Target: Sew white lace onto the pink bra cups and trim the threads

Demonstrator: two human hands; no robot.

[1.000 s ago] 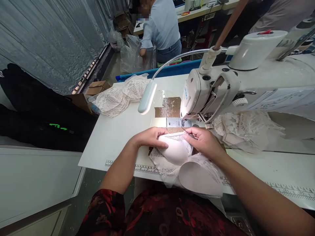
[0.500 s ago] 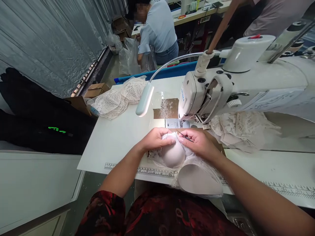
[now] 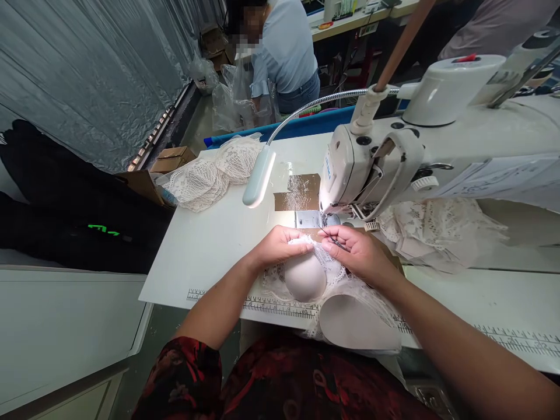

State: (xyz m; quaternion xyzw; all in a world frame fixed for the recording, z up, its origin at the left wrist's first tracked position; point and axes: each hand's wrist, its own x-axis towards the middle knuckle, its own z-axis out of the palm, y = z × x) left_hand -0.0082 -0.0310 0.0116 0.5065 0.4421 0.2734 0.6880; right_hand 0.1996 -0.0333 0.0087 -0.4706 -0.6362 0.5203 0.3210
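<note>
A white lace bra (image 3: 305, 279) with moulded cups lies at the table's front edge, one cup facing up and the other (image 3: 359, 321) hanging slightly over the edge. My left hand (image 3: 281, 248) is closed on the upper lace edge of the nearer cup, thumb on top. Close beside it, my right hand (image 3: 356, 251) pinches a slim, dark pointed tool (image 3: 336, 240), its tip directed left toward the lace edge. Whether it is tweezers or snips is too small to tell. Some lace lies under the right fingers.
A white sewing machine (image 3: 371, 157) stands just beyond my hands, its needle area behind them. A lamp (image 3: 259, 178) on a bendy neck hangs left of it. Lace pieces lie at the back left (image 3: 199, 178) and right (image 3: 441, 227). Another person (image 3: 289, 52) sits beyond the table.
My right hand with the pointed tool has shifted slightly right, away from the left hand. The cup has tipped a little downward, showing more lace at its upper edge.
</note>
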